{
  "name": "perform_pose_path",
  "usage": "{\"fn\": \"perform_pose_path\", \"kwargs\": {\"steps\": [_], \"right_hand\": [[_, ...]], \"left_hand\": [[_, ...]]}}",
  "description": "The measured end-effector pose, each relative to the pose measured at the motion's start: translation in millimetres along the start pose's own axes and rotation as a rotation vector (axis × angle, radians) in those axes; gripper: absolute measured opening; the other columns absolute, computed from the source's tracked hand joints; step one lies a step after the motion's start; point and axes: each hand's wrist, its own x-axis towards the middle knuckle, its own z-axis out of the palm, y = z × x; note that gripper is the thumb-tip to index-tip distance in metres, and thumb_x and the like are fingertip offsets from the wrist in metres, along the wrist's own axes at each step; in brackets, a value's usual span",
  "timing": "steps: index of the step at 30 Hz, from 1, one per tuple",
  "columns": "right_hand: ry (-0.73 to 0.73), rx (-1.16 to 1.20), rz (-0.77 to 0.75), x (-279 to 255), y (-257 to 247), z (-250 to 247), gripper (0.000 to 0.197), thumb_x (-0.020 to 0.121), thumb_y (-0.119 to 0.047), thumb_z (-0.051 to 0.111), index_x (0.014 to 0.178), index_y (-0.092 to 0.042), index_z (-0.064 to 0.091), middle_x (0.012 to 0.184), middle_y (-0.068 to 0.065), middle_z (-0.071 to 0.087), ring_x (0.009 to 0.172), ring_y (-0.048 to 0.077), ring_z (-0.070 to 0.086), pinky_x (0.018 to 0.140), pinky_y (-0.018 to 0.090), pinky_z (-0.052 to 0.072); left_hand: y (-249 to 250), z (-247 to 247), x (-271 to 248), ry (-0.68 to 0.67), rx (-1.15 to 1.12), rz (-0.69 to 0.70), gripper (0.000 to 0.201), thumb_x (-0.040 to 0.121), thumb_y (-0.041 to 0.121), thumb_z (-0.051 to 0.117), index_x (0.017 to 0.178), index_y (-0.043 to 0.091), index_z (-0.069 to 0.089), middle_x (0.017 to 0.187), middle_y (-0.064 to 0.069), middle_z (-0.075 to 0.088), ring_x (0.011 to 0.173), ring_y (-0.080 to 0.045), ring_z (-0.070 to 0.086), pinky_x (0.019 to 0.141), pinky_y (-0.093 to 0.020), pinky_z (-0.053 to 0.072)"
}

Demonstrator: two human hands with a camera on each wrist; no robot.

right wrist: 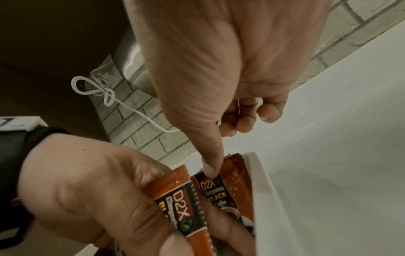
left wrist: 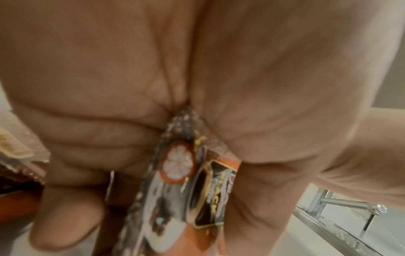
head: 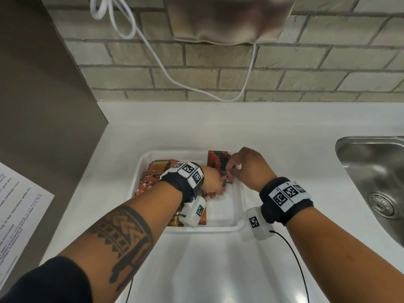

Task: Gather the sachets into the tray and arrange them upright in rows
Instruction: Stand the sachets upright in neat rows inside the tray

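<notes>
The sachets [head: 219, 165] were in the white tray [head: 225, 227] on the table [head: 196, 270]: a row stood upright against the wall nearest the right hand, while a loose heap [head: 153, 176] lay flat on the far side of the left forearm. The left hand [head: 211, 181] was clamped on a small sheaf of sachets [right wrist: 177, 202], fingers and thumb curled round them just beside the standing row. The right hand [head: 247, 169] had its thumb [right wrist: 210, 166] pressed on the top edge of the row's nearest sachet [right wrist: 213, 190], its other fingers curled loosely behind; whether they also pinched the row from the back was hard to tell.

The step in hand looked like feeding held sachets into the row. To do it well, the right thumb would best steady the row against the tray wall while the left slides one sachet in flat against its neighbour, print facing the same way, bottom edge seated on the tray floor. Letting go of the row too early would probably topple the thin packets. Roughly half the work seemed left, judging by the heap beyond the left hand.
</notes>
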Motion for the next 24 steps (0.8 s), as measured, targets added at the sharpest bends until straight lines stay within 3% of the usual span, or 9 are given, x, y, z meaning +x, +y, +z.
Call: {"fn": "perform_pose_path", "kwargs": {"steps": [4, 8, 11, 14, 16, 19, 24], "right_hand": [[-0.01, 0.025, 0.021, 1.6, -1.4, 0.6, 0.011, 0.083, -0.011, 0.072, 0.09, -0.018, 0.076, 0.096, 0.001, 0.056, 0.089, 0.019, 0.057, 0.074, 0.027, 0.044], [-0.023, 0.057, 0.045, 2.2, -2.3, 0.2, 0.013, 0.082, -0.01, 0.075, 0.091, -0.019, 0.075, 0.098, 0.002, 0.057, 0.086, 0.018, 0.057, 0.07, 0.023, 0.044], [-0.021, 0.099, 0.054, 2.5, -1.8, 1.3, 0.014, 0.08, -0.01, 0.078, 0.091, -0.018, 0.075, 0.098, 0.004, 0.058, 0.082, 0.015, 0.055, 0.063, 0.016, 0.037], [-0.016, 0.121, 0.056, 2.2, -0.8, 2.3, 0.015, 0.079, -0.011, 0.079, 0.091, -0.02, 0.075, 0.099, 0.004, 0.058, 0.083, 0.014, 0.054, 0.063, 0.016, 0.036], [-0.01, 0.126, 0.051, 2.2, -0.1, 2.0, 0.015, 0.079, -0.013, 0.08, 0.091, -0.021, 0.074, 0.099, 0.004, 0.059, 0.082, 0.015, 0.055, 0.063, 0.017, 0.036], [0.01, 0.114, 0.035, 1.4, 1.3, 0.1, 0.013, 0.081, -0.015, 0.079, 0.091, -0.022, 0.074, 0.097, 0.004, 0.06, 0.082, 0.014, 0.055, 0.064, 0.014, 0.036], [0.092, 0.145, -0.004, -7.5, 2.4, -8.1, 0.007, 0.087, -0.019, 0.073, 0.088, -0.026, 0.073, 0.089, -0.009, 0.063, 0.074, -0.001, 0.053, 0.065, 0.007, 0.036]], "left_hand": [[3.1, -1.6, -3.6, 0.025, 0.051, 0.02, 0.034, 0.1, 0.03, 0.059, 0.12, 0.005, 0.068, 0.079, 0.0, 0.065, 0.057, -0.013, 0.056, 0.049, -0.018, 0.048], [3.6, -1.5, -5.6, 0.024, 0.036, 0.012, 0.034, 0.1, 0.031, 0.059, 0.119, 0.004, 0.068, 0.081, 0.0, 0.066, 0.057, -0.013, 0.057, 0.05, -0.019, 0.049], [3.5, -1.8, -6.5, 0.048, 0.042, 0.018, 0.025, 0.1, 0.031, 0.059, 0.101, 0.008, 0.068, 0.072, 0.003, 0.065, 0.054, -0.011, 0.056, 0.05, -0.018, 0.047], [3.2, -1.5, -8.3, 0.063, 0.047, 0.027, 0.023, 0.1, 0.032, 0.059, 0.083, 0.016, 0.062, 0.065, 0.006, 0.063, 0.05, -0.01, 0.055, 0.046, -0.015, 0.046], [1.9, -1.0, -8.0, 0.05, 0.033, 0.027, 0.021, 0.099, 0.033, 0.06, 0.089, 0.015, 0.066, 0.071, 0.005, 0.066, 0.053, -0.011, 0.057, 0.05, -0.017, 0.049], [-0.1, 0.5, -8.7, 0.025, -0.01, 0.032, 0.027, 0.098, 0.031, 0.061, 0.112, 0.01, 0.068, 0.088, -0.001, 0.07, 0.061, -0.015, 0.059, 0.058, -0.022, 0.052], [-5.4, -2.5, -19.9, 0.008, -0.162, 0.092, 0.022, 0.098, 0.012, 0.06, 0.116, 0.005, 0.068, 0.085, -0.004, 0.066, 0.063, -0.013, 0.058, 0.047, -0.018, 0.05]]}}
